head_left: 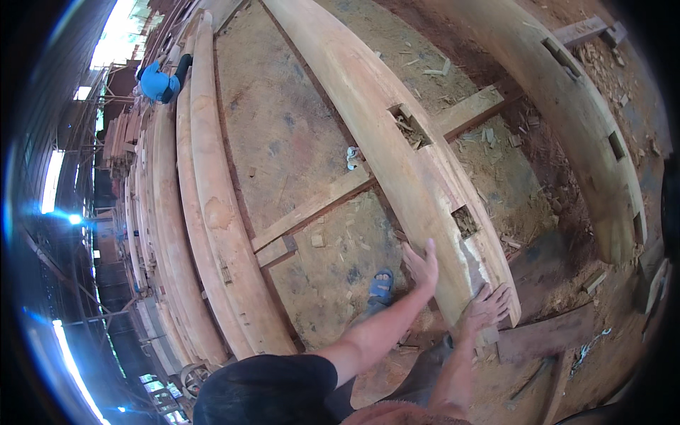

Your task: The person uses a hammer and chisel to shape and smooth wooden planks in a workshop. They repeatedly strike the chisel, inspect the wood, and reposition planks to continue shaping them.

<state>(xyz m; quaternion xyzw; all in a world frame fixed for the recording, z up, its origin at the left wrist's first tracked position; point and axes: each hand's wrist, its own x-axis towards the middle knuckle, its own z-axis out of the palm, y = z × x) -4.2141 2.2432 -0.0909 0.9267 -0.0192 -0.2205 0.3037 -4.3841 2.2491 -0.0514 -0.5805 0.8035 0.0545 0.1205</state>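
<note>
A long, thick wooden beam (404, 177) runs from the top of the view down to my hands, with rectangular mortises cut into its upper side. Wood chips lie in the mortise (409, 127) farther from me; the nearer mortise (465, 222) is just beyond my hands. Against the left side of the beam, close to its near end, is my left hand (423, 268), fingers stretched and thumb raised. My right hand (487, 309) lies flat with spread fingers on the near end, beside a pale, rough patch. Neither hand holds anything.
Another mortised beam (567, 106) lies to the right. Several long logs (205, 177) are laid out on the left, where a person in a blue cap (159, 83) is bent over. Wooden crosspieces (312, 212) rest on the chip-strewn ground. My sandalled foot (381, 285) stands left of the beam.
</note>
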